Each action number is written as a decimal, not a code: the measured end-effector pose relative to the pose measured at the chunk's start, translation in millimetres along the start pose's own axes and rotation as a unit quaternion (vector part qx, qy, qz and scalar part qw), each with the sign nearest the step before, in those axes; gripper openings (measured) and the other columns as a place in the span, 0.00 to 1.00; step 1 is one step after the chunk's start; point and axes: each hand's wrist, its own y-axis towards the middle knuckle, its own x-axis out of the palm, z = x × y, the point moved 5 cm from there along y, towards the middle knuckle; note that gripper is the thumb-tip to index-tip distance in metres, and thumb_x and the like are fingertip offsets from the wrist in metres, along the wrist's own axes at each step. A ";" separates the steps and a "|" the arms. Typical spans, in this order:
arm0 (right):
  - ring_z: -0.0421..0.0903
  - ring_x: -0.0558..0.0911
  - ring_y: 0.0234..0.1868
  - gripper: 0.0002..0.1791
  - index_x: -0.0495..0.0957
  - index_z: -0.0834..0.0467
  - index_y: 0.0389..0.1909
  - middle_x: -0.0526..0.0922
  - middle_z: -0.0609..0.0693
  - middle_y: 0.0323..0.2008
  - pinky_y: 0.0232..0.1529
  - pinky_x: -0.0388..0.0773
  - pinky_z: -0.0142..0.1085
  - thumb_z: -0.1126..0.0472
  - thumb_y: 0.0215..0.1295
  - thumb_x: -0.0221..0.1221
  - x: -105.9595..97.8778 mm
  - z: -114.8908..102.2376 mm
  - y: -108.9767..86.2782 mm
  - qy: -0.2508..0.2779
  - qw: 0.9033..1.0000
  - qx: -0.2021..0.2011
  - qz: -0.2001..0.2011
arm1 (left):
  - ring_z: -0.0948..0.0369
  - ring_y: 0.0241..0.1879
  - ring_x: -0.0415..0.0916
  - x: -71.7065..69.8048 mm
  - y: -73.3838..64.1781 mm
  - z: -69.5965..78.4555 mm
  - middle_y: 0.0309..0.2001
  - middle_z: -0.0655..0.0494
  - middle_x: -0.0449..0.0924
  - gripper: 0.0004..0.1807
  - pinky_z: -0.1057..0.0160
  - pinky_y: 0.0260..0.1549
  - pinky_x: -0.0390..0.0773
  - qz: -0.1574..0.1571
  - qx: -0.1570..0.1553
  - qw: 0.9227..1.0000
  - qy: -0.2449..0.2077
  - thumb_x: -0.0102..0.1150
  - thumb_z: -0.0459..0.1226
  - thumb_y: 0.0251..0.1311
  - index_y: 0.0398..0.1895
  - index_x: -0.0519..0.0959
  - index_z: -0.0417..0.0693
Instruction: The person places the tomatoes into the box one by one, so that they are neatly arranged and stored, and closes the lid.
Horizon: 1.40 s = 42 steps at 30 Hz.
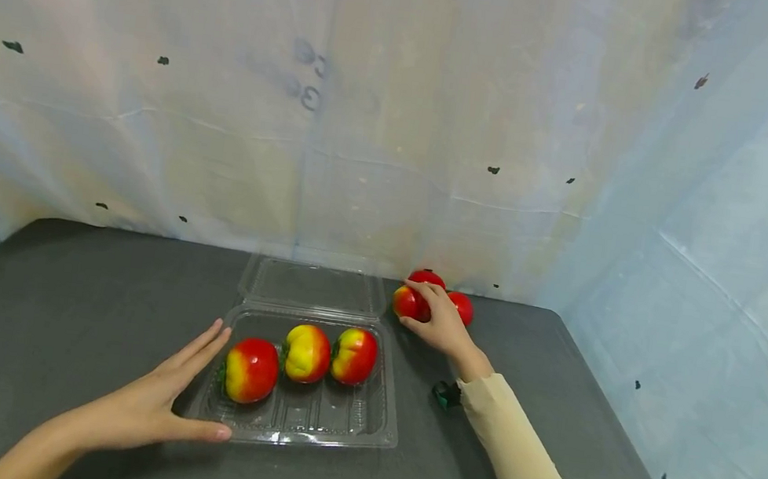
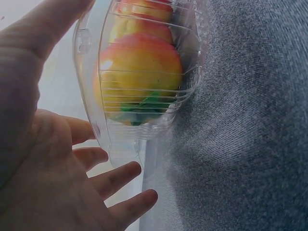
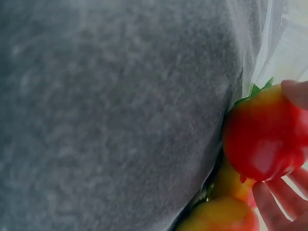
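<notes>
A clear plastic clamshell box [image 1: 332, 441] lies on the dark table with its lid [image 1: 313, 287] folded back. Three red-and-yellow tomato-like fruits stand in a row inside, the leftmost fruit [image 1: 251, 371] having a green leafy top. My left hand [image 1: 159, 403] is spread at the box's left side, thumb by the front corner; the left wrist view shows its straight fingers beside the clear wall. Beyond the box's right back corner, my right hand [image 1: 447, 322] holds another tomato-like fruit [image 3: 262, 139], thumb and fingers round it.
Next to the right hand sit other red fruits, one fruit [image 1: 460, 308] at its right and one fruit [image 1: 428, 278] behind. A small dark object [image 1: 446, 394] lies near the right wrist. Translucent sheeting [image 1: 384, 113] hangs along the table's back edge.
</notes>
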 end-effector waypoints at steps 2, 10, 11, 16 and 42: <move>0.59 0.69 0.63 0.38 0.66 0.54 0.68 0.67 0.59 0.65 0.59 0.70 0.58 0.59 0.56 0.68 -0.6 1.5 -1.2 -0.002 1.000 0.009 -0.003 | 0.27 0.69 0.38 -0.2 0.5 -0.3 0.77 0.44 0.28 0.61 0.22 0.47 0.58 -0.001 -0.002 1.000 0.000 0.70 0.53 0.50 0.78 0.37 0.57; 0.59 0.69 0.63 0.39 0.64 0.55 0.68 0.68 0.59 0.64 0.60 0.69 0.58 0.60 0.55 0.69 -2.1 4.2 -3.2 -0.024 1.000 0.019 -0.006 | 0.27 0.69 0.39 -1.4 0.7 -0.8 0.77 0.45 0.27 0.60 0.22 0.47 0.59 0.000 -0.004 1.000 0.004 0.69 0.53 0.50 0.77 0.37 0.61; 0.58 0.69 0.63 0.39 0.64 0.55 0.68 0.68 0.59 0.64 0.60 0.69 0.58 0.60 0.55 0.69 -2.1 4.6 -3.1 -0.026 0.999 0.017 -0.004 | 0.28 0.69 0.39 -1.5 0.8 -1.0 0.77 0.45 0.27 0.60 0.23 0.47 0.59 0.000 -0.005 1.000 0.004 0.69 0.53 0.50 0.77 0.37 0.61; 0.59 0.70 0.62 0.37 0.66 0.56 0.66 0.69 0.60 0.63 0.59 0.70 0.57 0.60 0.54 0.69 -4.1 6.2 -4.0 -0.032 0.999 0.012 0.008 | 0.28 0.69 0.39 -0.6 2.0 -1.1 0.77 0.45 0.28 0.61 0.23 0.47 0.59 0.000 -0.004 1.000 0.003 0.70 0.54 0.49 0.78 0.37 0.60; 0.56 0.73 0.57 0.37 0.67 0.55 0.65 0.73 0.58 0.59 0.54 0.76 0.53 0.58 0.53 0.70 -33.0 -10.3 -29.3 0.039 0.996 -0.020 0.077 | 0.29 0.70 0.39 5.9 10.2 6.8 0.77 0.45 0.28 0.62 0.23 0.49 0.58 -0.003 0.001 1.000 -0.005 0.70 0.55 0.48 0.78 0.37 0.57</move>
